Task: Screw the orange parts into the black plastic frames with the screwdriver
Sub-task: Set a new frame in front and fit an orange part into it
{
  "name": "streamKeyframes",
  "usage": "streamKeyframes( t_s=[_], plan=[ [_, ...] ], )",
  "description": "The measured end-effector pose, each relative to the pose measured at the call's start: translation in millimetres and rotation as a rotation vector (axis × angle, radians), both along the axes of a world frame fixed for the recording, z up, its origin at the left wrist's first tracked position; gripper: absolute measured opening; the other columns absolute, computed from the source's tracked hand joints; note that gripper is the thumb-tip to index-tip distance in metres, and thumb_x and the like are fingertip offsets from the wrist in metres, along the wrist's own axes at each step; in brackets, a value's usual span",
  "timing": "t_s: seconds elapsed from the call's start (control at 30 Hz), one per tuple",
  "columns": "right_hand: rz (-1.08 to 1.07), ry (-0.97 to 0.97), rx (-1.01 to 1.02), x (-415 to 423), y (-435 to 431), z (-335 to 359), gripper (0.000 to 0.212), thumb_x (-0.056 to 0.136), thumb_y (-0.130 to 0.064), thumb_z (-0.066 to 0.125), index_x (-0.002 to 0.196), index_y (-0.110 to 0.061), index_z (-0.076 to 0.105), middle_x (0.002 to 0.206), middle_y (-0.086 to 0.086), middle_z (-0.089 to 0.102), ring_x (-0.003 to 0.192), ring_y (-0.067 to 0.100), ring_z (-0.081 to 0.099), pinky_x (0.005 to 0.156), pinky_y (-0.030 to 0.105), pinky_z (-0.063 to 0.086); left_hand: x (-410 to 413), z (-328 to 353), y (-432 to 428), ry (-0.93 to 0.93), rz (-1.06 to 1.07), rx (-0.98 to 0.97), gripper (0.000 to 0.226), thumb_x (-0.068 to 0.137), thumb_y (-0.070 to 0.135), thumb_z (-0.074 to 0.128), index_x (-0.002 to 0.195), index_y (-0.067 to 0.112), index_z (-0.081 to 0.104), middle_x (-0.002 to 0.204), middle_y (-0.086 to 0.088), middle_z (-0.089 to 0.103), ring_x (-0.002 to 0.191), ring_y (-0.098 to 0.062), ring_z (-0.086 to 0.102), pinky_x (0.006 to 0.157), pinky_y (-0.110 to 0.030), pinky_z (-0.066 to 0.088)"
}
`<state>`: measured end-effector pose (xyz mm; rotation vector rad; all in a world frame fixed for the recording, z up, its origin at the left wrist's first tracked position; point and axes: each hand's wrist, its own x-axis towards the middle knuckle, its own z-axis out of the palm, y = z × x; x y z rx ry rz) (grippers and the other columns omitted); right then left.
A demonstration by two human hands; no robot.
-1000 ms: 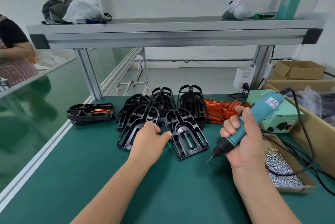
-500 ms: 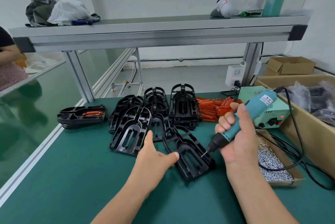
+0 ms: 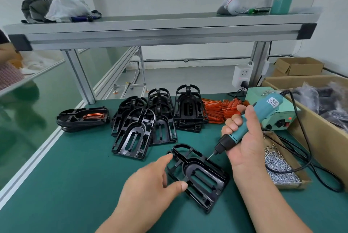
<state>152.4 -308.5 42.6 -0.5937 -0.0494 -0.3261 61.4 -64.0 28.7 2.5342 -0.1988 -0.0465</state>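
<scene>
One black plastic frame (image 3: 204, 181) lies flat on the green mat in front of me. My left hand (image 3: 148, 185) is spread at its left side, index tip at the frame's top corner and thumb on its left edge, not clasping it. My right hand (image 3: 246, 144) grips the teal electric screwdriver (image 3: 263, 108), tilted, with the bit tip just above the frame's upper right rim. A heap of orange parts (image 3: 218, 112) sits behind, beside a pile of black frames (image 3: 143, 125).
A stack of frames with an orange part fitted (image 3: 82, 117) lies at the left. A low cardboard tray of screws (image 3: 278, 165) and the screwdriver's green power unit (image 3: 282, 117) are at the right, with a large carton (image 3: 320, 131) beyond. An aluminium shelf beam (image 3: 160, 34) spans overhead.
My left hand has dragged one black frame out of the pile toward me and loosened its hold. The screwdriver tip has come down close to the frame's rim.
</scene>
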Motion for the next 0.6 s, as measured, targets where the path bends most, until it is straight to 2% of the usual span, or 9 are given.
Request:
streamKeyframes(
  t_s=[0.1,0.2,0.27,0.33,0.4,0.5,0.6],
  plan=[
    [-0.001,0.015,0.018,0.1,-1.9,-1.7,0.020,0.102,-0.038,0.067,0.102,-0.018,0.065,0.071,-0.006,0.047,0.058,0.006,0.045,0.053,0.020,0.044,19.9,14.9,1.8,-0.128,-0.168,0.138,0.090,0.076,0.089,0.053,0.155,0.050,0.032,0.123,0.036,0.048,0.103,0.007,0.056,0.085,-0.016,0.046],
    [-0.007,0.029,0.029,0.6,-2.1,-2.0,0.020,0.100,-0.038,0.068,0.102,-0.018,0.065,0.071,-0.006,0.048,0.058,0.006,0.045,0.053,0.019,0.043,40.6,22.2,-3.6,-0.084,-0.324,0.228,0.107,0.067,0.095,0.058,0.159,0.048,0.028,0.160,0.035,0.024,0.129,0.000,0.053,0.110,-0.025,0.043],
    [-0.009,0.033,0.042,1.9,-3.1,-1.1,0.020,0.100,-0.038,0.067,0.101,-0.018,0.065,0.071,-0.006,0.047,0.057,0.006,0.045,0.052,0.019,0.043,49.7,22.6,-8.4,-0.073,-0.371,0.329,0.118,0.060,0.101,0.055,0.160,0.051,0.020,0.170,0.028,0.012,0.138,-0.005,0.050,0.115,-0.031,0.039],
    [-0.006,0.038,0.047,2.6,-5.0,-0.1,0.020,0.100,-0.038,0.066,0.101,-0.018,0.064,0.071,-0.007,0.046,0.057,0.006,0.044,0.052,0.019,0.043,54.3,21.7,-11.9,-0.071,-0.379,0.388,0.123,0.057,0.104,0.051,0.161,0.050,0.017,0.172,0.023,0.011,0.145,-0.009,0.045,0.116,-0.035,0.038],
    [0.002,0.044,0.044,2.9,-5.3,0.5,0.021,0.099,-0.039,0.066,0.101,-0.018,0.064,0.071,-0.007,0.046,0.058,0.006,0.044,0.052,0.019,0.043,54.4,21.7,-11.8,-0.099,-0.354,0.424,0.123,0.056,0.107,0.046,0.161,0.047,0.021,0.171,0.022,0.017,0.142,-0.012,0.049,0.111,-0.036,0.043],
    [0.011,0.053,0.038,2.2,-4.7,1.5,0.024,0.099,-0.041,0.066,0.102,-0.018,0.064,0.071,-0.006,0.046,0.058,0.006,0.044,0.053,0.019,0.042,46.4,20.2,-13.2,-0.138,-0.283,0.493,0.123,0.055,0.111,0.034,0.158,0.043,0.030,0.163,0.020,0.029,0.123,-0.018,0.063,0.098,-0.039,0.053],
    [0.035,0.056,0.056,0.5,-5.1,2.9,0.027,0.096,-0.044,0.067,0.102,-0.017,0.064,0.072,-0.005,0.046,0.058,0.007,0.044,0.053,0.020,0.043,35.2,16.4,-15.5,-0.137,-0.185,0.549,0.122,0.052,0.112,0.027,0.151,0.041,0.032,0.154,0.014,0.033,0.103,-0.023,0.070,0.084,-0.041,0.057]
  ],
)
